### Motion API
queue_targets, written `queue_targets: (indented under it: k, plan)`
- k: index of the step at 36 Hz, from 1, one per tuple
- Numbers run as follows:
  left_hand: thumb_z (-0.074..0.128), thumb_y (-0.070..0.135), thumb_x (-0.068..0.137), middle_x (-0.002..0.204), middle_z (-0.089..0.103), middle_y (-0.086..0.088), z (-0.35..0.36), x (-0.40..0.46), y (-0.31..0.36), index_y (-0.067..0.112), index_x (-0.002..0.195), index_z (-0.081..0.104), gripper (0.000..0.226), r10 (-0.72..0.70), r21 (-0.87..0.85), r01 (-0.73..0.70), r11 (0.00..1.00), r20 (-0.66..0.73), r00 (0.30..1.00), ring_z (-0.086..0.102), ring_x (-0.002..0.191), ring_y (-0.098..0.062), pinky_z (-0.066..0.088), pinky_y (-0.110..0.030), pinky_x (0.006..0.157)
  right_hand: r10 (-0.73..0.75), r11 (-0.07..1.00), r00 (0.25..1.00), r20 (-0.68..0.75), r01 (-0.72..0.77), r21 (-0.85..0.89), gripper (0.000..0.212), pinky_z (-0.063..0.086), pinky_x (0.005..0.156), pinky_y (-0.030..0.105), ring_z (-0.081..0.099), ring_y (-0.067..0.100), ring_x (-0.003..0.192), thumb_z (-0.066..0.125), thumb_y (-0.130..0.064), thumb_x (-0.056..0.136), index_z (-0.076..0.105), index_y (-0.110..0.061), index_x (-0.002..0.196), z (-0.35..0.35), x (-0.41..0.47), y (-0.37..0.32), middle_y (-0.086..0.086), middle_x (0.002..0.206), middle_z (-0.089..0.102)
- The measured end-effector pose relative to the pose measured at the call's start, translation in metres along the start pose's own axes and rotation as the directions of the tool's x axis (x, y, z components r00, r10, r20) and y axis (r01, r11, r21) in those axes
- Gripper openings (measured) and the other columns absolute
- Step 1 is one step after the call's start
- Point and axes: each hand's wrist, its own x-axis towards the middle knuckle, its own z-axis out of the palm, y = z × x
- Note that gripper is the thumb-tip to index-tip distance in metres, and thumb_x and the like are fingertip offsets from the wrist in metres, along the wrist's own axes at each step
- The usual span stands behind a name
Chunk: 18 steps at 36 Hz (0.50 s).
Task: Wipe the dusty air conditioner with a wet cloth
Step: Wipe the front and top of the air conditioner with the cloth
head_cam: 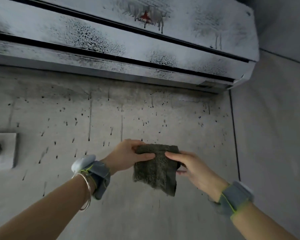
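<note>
A white wall-mounted air conditioner point(121, 42) spans the top of the view, coated in dark dust and drip streaks, with a red logo near its upper middle. Well below it, in front of the wall, I hold a dark grey-green folded cloth point(156, 172). My left hand point(126, 155) pinches the cloth's upper left corner, thumb on its front. My right hand point(189, 167) grips its right edge, fingers partly hidden behind the fabric. The cloth hangs down between both hands and does not touch the unit.
The pale wall point(97, 122) under the unit is spattered with dark drips and streaks. A white box-like fixture point(5, 149) with a dark opening sits on the wall at far left. A thin dark cable point(235, 135) runs down the wall at right, near a room corner.
</note>
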Motion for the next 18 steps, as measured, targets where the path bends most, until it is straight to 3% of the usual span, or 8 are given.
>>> queue_targets:
  k: [1, 3, 5, 7, 11, 15, 18]
  plan:
    - [0.069, 0.033, 0.08, 0.092, 0.069, 0.002, 0.003, 0.005, 0.003, 0.014, 0.093, 0.068, 0.022, 0.022, 0.017, -0.022, 1.0, 0.02, 1.0, 0.064, 0.083, -0.007, 0.054, -0.017, 0.072, 0.041, 0.988, 0.999, -0.003, -0.04, 0.147, 0.026, 0.044, 0.091, 0.039, 0.059, 0.016, 0.101, 0.071, -0.027, 0.073, 0.069, -0.011, 0.093, -0.001, -0.001, 0.002, 0.002, 0.1, 0.069]
    - [0.065, 0.037, 0.083, 0.092, 0.067, 0.005, 0.01, 0.014, 0.011, 0.017, 0.094, 0.064, 0.023, 0.021, -0.012, -0.021, 1.0, 0.034, 0.999, 0.063, 0.084, -0.006, 0.052, -0.013, 0.07, 0.075, 0.906, 0.997, 0.033, -0.082, 0.415, 0.044, 0.048, 0.088, 0.041, 0.057, 0.023, 0.11, 0.07, -0.028, 0.066, 0.066, -0.007, 0.105, 0.0, -0.003, 0.003, 0.008, 0.113, 0.066]
    - [0.064, 0.039, 0.084, 0.1, 0.065, 0.0, 0.02, 0.027, 0.018, 0.014, 0.103, 0.061, 0.032, -0.004, -0.049, 0.004, 0.999, 0.011, 1.0, 0.063, 0.092, -0.014, 0.054, -0.025, 0.081, 0.043, 0.842, 0.998, 0.035, -0.055, 0.536, 0.046, 0.05, 0.081, 0.037, 0.06, 0.027, 0.108, 0.067, -0.027, 0.068, 0.065, -0.006, 0.109, -0.002, -0.004, 0.003, 0.011, 0.113, 0.067]
    - [0.065, 0.04, 0.083, 0.104, 0.064, -0.006, 0.031, 0.039, 0.023, 0.011, 0.109, 0.058, 0.04, -0.021, -0.043, 0.019, 0.999, -0.048, 0.999, 0.062, 0.095, -0.021, 0.053, -0.036, 0.087, -0.005, 0.843, 1.0, 0.012, -0.003, 0.538, 0.047, 0.052, 0.082, 0.037, 0.064, 0.028, 0.103, 0.068, -0.024, 0.069, 0.063, -0.006, 0.112, -0.004, -0.003, 0.002, 0.013, 0.109, 0.069]
    - [0.066, 0.044, 0.08, 0.1, 0.063, -0.006, 0.045, 0.058, 0.031, 0.013, 0.108, 0.057, 0.043, -0.026, -0.078, 0.016, 0.997, -0.133, 0.991, 0.063, 0.09, -0.021, 0.055, -0.038, 0.081, -0.035, 0.883, 0.995, -0.091, 0.074, 0.464, 0.049, 0.055, 0.069, 0.033, 0.069, 0.027, 0.093, 0.071, -0.014, 0.065, 0.061, -0.007, 0.112, -0.014, 0.003, 0.0, 0.012, 0.104, 0.071]
    - [0.061, 0.049, 0.082, 0.093, 0.065, 0.0, 0.057, 0.084, 0.036, 0.015, 0.101, 0.063, 0.038, 0.067, -0.038, -0.074, 0.996, -0.171, 0.983, 0.062, 0.083, -0.012, 0.055, -0.027, 0.075, -0.053, 0.862, 0.98, -0.194, 0.143, 0.486, 0.038, 0.055, 0.07, 0.035, 0.066, 0.03, 0.096, 0.07, -0.011, 0.07, 0.063, -0.005, 0.107, -0.047, 0.018, -0.011, 0.016, 0.108, 0.068]
    - [0.057, 0.042, 0.088, 0.094, 0.062, 0.005, 0.064, 0.102, 0.044, 0.016, 0.102, 0.063, 0.03, 0.176, 0.075, -0.164, 0.984, -0.202, 0.963, 0.056, 0.08, -0.001, 0.044, -0.007, 0.065, -0.054, 0.876, 0.948, -0.313, 0.195, 0.442, 0.027, 0.054, 0.07, 0.034, 0.066, 0.03, 0.096, 0.068, -0.009, 0.078, 0.064, -0.006, 0.105, -0.077, 0.029, -0.019, 0.016, 0.107, 0.068]
